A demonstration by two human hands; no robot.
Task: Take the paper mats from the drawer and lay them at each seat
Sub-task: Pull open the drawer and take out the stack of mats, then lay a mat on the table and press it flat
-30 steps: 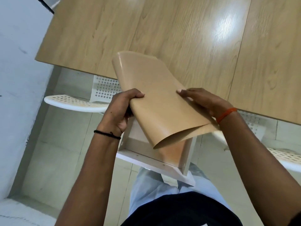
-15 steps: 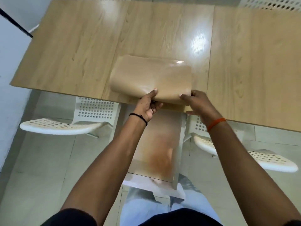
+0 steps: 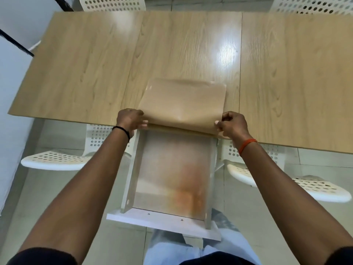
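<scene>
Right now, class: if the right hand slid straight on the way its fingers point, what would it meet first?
The right hand points leftward along the table edge, pinching the paper mats. Beyond the mats, the left hand at their other corner comes first, though depth is hard to judge.

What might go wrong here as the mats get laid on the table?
The mats overhang the table edge where both hands, left and right, pinch them, so they may slide off once released. The glossy top could let them slip. The drawer is open against the person's legs and might get bumped.
</scene>
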